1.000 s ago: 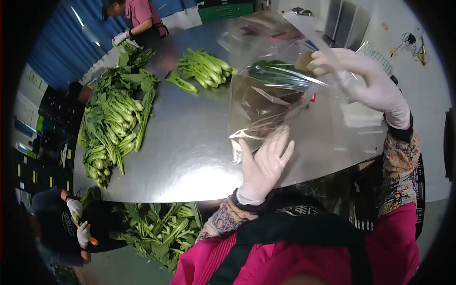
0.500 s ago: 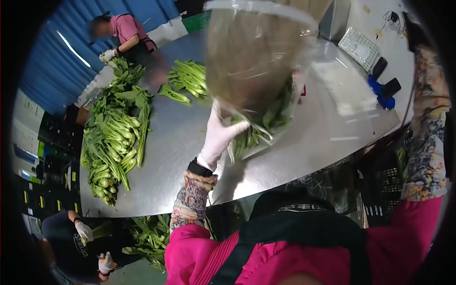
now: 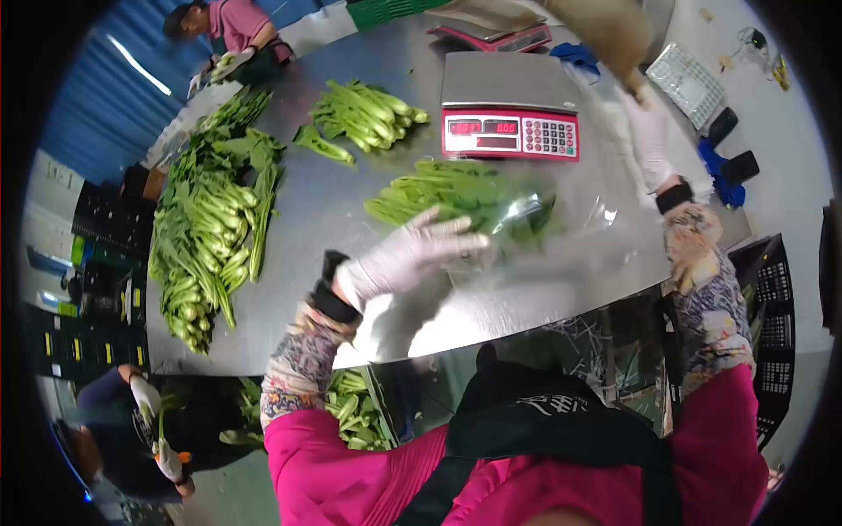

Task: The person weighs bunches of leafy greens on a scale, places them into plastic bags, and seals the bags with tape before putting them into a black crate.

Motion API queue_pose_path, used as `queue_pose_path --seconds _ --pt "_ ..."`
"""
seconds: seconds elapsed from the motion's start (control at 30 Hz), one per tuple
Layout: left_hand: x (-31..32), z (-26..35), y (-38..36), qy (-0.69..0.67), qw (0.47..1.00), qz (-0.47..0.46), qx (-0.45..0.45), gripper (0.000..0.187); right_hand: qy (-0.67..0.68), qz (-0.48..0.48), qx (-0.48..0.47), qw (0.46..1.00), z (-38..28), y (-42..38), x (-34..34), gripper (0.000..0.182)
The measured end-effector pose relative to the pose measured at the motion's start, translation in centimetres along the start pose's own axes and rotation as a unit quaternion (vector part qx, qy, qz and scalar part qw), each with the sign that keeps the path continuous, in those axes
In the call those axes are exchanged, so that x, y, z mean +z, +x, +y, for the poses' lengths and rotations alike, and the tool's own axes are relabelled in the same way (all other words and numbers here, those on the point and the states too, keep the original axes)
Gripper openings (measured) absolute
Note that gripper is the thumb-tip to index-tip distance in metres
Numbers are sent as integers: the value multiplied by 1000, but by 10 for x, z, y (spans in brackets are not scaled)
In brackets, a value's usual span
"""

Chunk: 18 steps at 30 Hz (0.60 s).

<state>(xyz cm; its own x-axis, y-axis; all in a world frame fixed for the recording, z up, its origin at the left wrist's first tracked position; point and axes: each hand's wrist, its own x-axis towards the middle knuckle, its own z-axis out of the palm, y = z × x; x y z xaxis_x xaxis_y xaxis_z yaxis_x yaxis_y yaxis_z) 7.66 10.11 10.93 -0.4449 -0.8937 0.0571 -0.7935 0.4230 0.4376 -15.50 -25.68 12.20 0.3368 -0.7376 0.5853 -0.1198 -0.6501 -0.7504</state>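
My left hand (image 3: 412,256), in a white glove, hovers with fingers spread at the near side of a bunch of leafy greens (image 3: 430,195). The bunch lies flat on the metal table, its leafy right end inside a clear plastic bag (image 3: 526,209). Whether my fingertips touch the bag is hard to tell. Up and to the right, my gloved right hand (image 3: 647,136) is closed on the narrow end of a tan, scoop-shaped thing (image 3: 605,31), smeared by motion and cut off by the top edge.
Behind the bunch stands a red scale (image 3: 510,131) with a lit display. Loose greens (image 3: 364,114) and a big pile (image 3: 215,219) lie left. Clear bags, a keyboard (image 3: 687,85) and a blue device (image 3: 721,171) are right. Two co-workers (image 3: 237,26) (image 3: 118,421) handle greens.
The tan thing has come away from the bagged greens, up and right, with my right hand. My left hand has let go of the bag. The greens now rest on the table.
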Motion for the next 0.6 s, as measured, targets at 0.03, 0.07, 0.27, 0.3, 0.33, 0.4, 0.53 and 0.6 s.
queue_pose_path --seconds 0.03,0.07,0.27,0.3,0.33,0.4,0.53,0.6 --pt "32 20 -10 15 998 -3 -60 64 -133 -53 -41 989 55 -3 14 39" --pt "60 41 -19 29 992 -8 -119 70 -126 -65 -36 989 84 -16 25 39" --pt "182 117 -41 -468 565 531 -425 33 77 -186 191 961 36 -107 3 46" --pt "179 128 -39 -429 590 398 -557 37 145 -210 214 943 15 -126 -3 39" --pt "201 144 -23 -538 559 330 -538 52 146 -223 226 937 2 -158 -12 39" --pt "200 155 6 -604 536 276 -522 57 178 -382 298 857 -23 -189 -25 30" --pt "206 164 47 -623 527 264 -514 46 81 -464 217 855 -56 -218 -47 23" --pt "206 170 48 -658 519 268 -476 40 101 -516 143 839 -78 -226 -57 18"
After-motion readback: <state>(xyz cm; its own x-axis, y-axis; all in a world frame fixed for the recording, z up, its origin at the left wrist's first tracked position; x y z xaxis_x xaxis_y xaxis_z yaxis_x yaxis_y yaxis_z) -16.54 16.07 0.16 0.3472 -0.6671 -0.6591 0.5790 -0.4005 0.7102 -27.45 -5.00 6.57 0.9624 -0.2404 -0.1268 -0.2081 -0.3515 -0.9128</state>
